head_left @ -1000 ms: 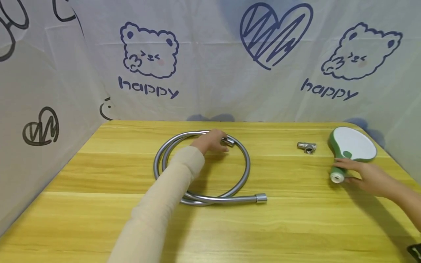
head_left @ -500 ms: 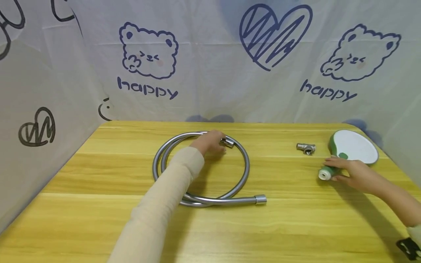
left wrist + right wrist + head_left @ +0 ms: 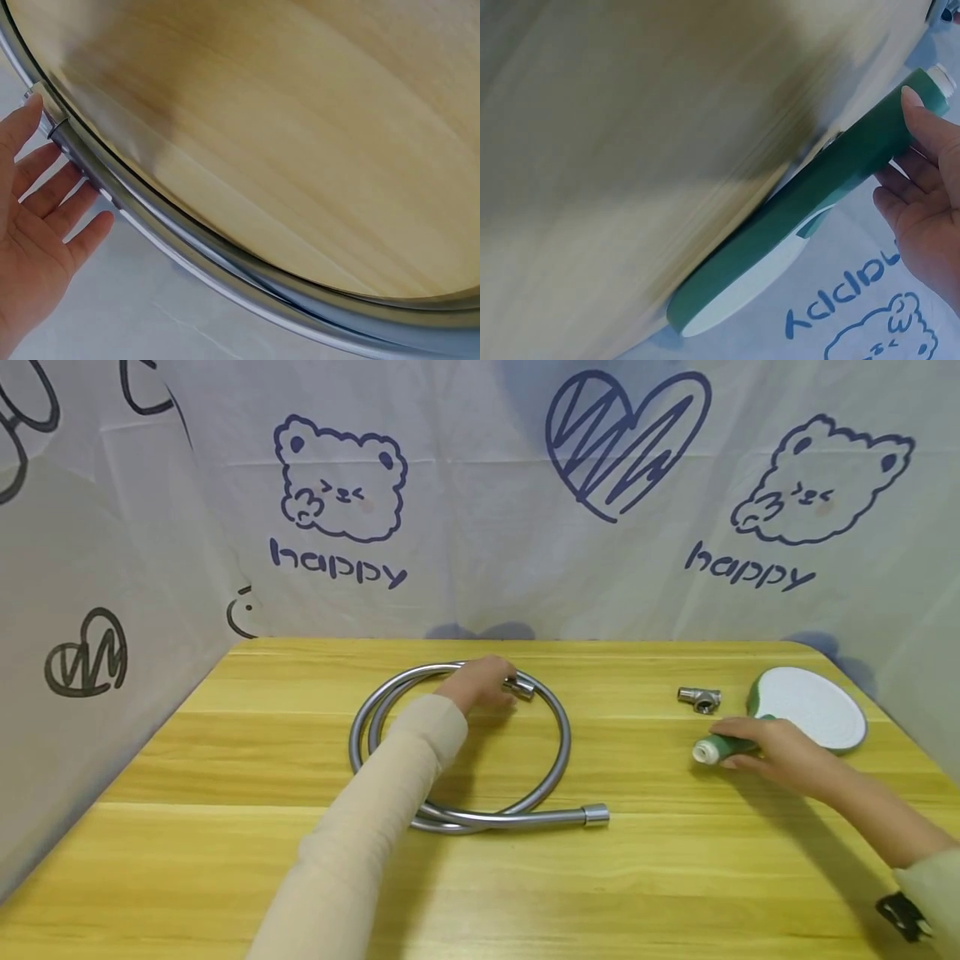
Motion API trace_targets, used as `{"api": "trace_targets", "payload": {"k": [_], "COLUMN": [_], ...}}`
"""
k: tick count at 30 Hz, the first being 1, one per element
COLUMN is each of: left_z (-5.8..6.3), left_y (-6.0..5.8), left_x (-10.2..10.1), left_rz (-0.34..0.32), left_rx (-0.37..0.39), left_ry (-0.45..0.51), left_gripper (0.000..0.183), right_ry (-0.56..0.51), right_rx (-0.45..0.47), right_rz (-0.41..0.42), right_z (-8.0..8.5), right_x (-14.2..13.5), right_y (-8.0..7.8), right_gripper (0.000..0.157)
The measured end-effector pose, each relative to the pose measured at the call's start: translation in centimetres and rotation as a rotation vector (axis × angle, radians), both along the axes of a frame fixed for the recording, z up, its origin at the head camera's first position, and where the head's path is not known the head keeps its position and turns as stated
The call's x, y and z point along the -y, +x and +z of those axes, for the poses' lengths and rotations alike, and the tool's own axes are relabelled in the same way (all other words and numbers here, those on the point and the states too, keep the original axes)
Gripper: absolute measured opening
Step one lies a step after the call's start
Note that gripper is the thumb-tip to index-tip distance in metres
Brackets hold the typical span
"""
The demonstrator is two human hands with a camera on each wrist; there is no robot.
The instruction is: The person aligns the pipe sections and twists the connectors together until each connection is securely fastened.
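A coiled grey metal shower hose (image 3: 564,752) lies on the table, one chrome end pointing right near the front. My left hand (image 3: 480,683) pinches the hose's other end at the back of the coil. In the left wrist view, the thumb lies on that metal connector (image 3: 49,109) and the fingers are behind it. A green and white shower head (image 3: 813,706) is at the right. My right hand (image 3: 776,747) holds its green handle, thumb on one side and fingers on the other, near the white threaded end (image 3: 941,79).
A small chrome tee fitting (image 3: 701,699) lies between the hose and the shower head. The wooden table (image 3: 645,893) meets a white cloth (image 3: 480,543) with drawings along its back edge. More cloth hangs at the left and right sides.
My right hand has swung the shower head's handle to the left, so its threaded end now points left. The head has shifted slightly toward me. My left hand and the hose stay put.
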State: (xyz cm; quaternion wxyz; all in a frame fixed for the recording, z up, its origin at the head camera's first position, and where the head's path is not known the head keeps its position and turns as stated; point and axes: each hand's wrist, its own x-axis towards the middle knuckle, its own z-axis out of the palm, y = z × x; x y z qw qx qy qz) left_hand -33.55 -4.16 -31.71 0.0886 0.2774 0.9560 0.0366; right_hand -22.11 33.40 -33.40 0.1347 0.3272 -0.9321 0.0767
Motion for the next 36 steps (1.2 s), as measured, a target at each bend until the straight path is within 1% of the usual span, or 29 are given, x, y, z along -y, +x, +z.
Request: {"api": "trace_targets", "payload": {"k": [4,9,17,21,25,28,31,36], "left_z": [0.2,0.4,0.9,0.9,1.0,1.1,1.2,1.3], "left_y": [0.1,0.1,0.1,0.2,0.3,0.4,0.5,0.7], "left_x": [-0.1,-0.1,0.0,0.3,0.5,0.6,0.6,0.4], "left_rz": [0.005,-0.005,-0.016,-0.042,-0.055,-0.053,-0.037,-0.004], "left_rx": [-0.014,-0.04,-0.077,-0.102,-0.137,-0.15,-0.145,-0.135], "left_ry": [-0.011,-0.015,0.008,-0.004,-0.015,-0.009,0.012,0.03], "left_gripper": [0.029,0.029,0.02,0.023,0.028,0.029,0.028,0.026], "right_ry": [-0.018,-0.041,-0.06,-0.06,-0.061,-0.071,-0.077,-0.086], "right_rx": [0.026,0.078,0.162,0.196,0.202,0.204,0.211,0.252], "right_rz": [-0.003,-0.03,-0.069,-0.088,-0.098,-0.098,-0.103,-0.135], "right_z": [0.2,0.5,0.9,1.1,1.2,1.2,1.2,1.2], "right_x": [0.9,1.9,3.2,3.8,4.2,4.3,4.6,5.2], "right_y": [0.0,0.0,-0.3,-0.5,-0.7,-0.8,-1.0,-1.3], "right_gripper": [0.041,0.039,0.037,0.037,0.036,0.035,0.035,0.035]}}
